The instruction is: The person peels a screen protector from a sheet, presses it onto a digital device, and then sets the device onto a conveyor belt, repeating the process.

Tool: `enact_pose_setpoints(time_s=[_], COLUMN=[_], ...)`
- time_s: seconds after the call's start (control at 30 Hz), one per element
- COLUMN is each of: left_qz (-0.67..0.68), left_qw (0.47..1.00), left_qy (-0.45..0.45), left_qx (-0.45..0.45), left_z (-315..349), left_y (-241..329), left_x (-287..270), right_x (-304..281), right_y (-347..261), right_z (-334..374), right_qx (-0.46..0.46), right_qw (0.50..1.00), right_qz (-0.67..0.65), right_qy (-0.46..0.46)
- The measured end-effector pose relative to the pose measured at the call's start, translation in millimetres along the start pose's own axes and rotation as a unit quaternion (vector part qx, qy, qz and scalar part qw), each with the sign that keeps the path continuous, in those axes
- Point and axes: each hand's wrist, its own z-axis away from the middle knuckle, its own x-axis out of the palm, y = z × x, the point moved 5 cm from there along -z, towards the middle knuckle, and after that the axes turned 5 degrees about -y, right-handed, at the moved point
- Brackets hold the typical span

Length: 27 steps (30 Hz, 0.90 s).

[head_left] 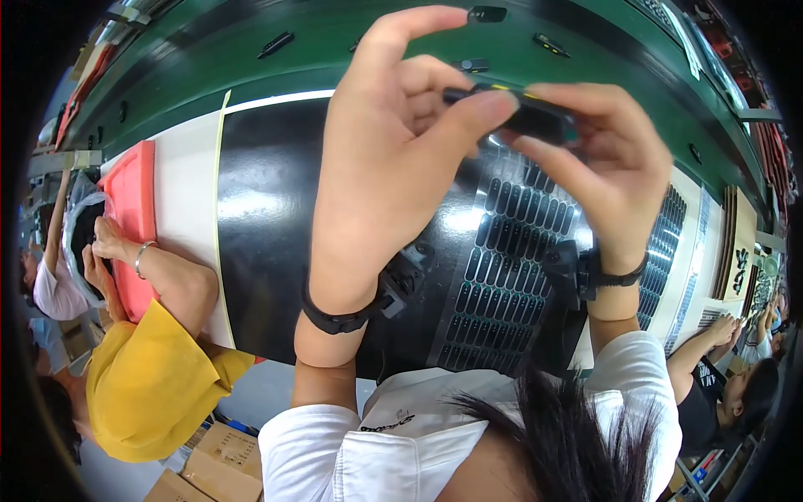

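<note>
Both my hands are raised over the far side of the black work mat [268, 251]. Between them is a small black elongated device [539, 121] with yellow marks along its top edge. My left hand [381, 134] pinches its left end with the thumb over the front, index finger stretched out. A dark rounded piece [488, 14] shows at that index fingertip; I cannot tell whether it clings there or lies behind. My right hand [615, 146] grips the device's right end between thumb and fingers. Below lies a clear sheet of black oval stickers [506, 268].
Several similar black devices, among them a left one [276, 44] and a right one [550, 44], lie on the green belt [318, 50] beyond the mat. A red tray [138, 226] and a person in yellow are at left. More sticker sheets [662, 251] and another person are at right.
</note>
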Motion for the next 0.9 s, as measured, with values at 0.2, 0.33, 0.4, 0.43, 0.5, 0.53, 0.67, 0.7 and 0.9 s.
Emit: enact_pose_setpoints(time_s=[0.2, 0.33, 0.4, 0.43, 0.5, 0.53, 0.67, 0.7, 0.9], left_qz=[-0.115, -0.275, -0.257, -0.247, -0.244, -0.241, -0.232, -0.229, -0.079], left_qw=[0.993, 0.958, 0.962, 0.964, 0.965, 0.966, 0.97, 0.972, 0.995], left_qy=[-0.03, 0.072, 0.082, 0.085, 0.083, 0.081, 0.061, 0.051, 0.033], left_qx=[-0.022, 0.024, 0.042, 0.05, 0.054, 0.057, 0.034, 0.022, 0.047], left_z=[-0.5, -8.6, -9.1, -10.1, -10.0, -8.8, -3.5, -3.0, 0.2], left_y=[-8.8, -13.1, -7.7, -8.2, -5.2, -1.9, 5.9, 7.4, 14.8], left_x=[-8.3, -21.5, -22.1, -21.8, -17.7, -15.1, -13.4, -13.8, -21.2], right_x=[-0.1, -29.2, -46.3, -56.6, -84.0, -93.1, -99.9, -91.2, -33.9], right_y=[35.3, 99.5, 123.5, 142.7, 171.6, 188.3, 226.5, 216.8, 91.2], right_z=[-12.4, -50.0, -68.8, -75.0, -86.9, -90.8, -91.0, -92.4, -74.8], right_qx=[0.192, 0.214, 0.099, 0.101, 0.073, 0.071, 0.198, 0.183, 0.265], right_qw=[0.974, 0.963, 0.983, 0.983, 0.939, 0.94, 0.809, 0.802, 0.947], right_qz=[-0.086, -0.025, 0.081, 0.082, 0.325, 0.324, 0.533, 0.542, 0.152], right_qy=[-0.082, -0.162, -0.133, -0.131, -0.084, -0.083, -0.151, -0.172, -0.098])
